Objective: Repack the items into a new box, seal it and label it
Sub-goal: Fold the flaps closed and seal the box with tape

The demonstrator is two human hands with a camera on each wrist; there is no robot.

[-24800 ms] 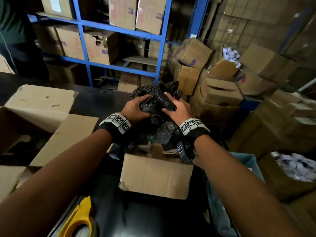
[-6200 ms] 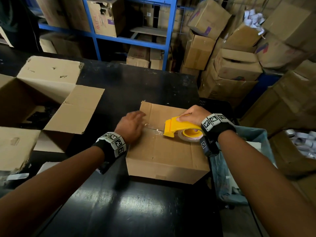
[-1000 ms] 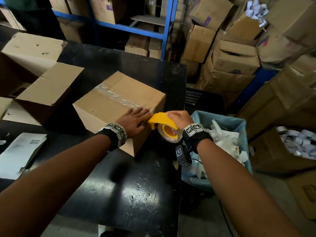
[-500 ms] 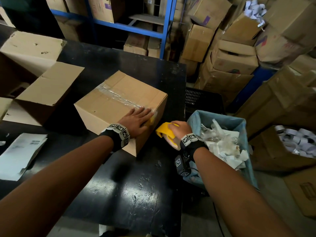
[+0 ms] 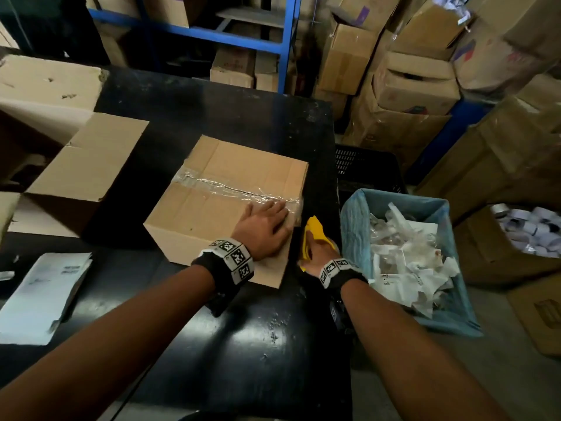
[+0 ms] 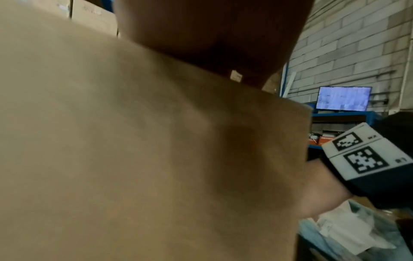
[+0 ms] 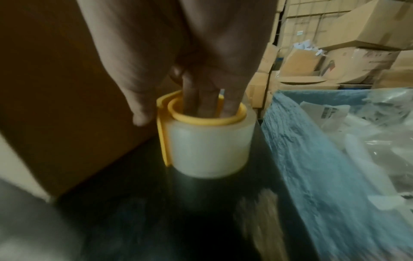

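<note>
Sealed box [image 5: 224,205], centre of the head view: matt brown corrugated cardboard, its top seam covered by a wrinkled, glossy strip of clear tape [image 5: 233,189]. Table [image 5: 243,344]: black, glossy, scuffed surface with pale reflections. Tape dispenser [image 7: 164,127], centre of the right wrist view: smooth yellow plastic around a translucent, milky tape roll [image 7: 210,148]. Bin liner [image 5: 352,235], right of the head view: blue, finely crinkled sheet holding crumpled white paper scraps [image 5: 406,262]. Shelf frame [image 5: 285,41], top: blue painted metal.
</note>
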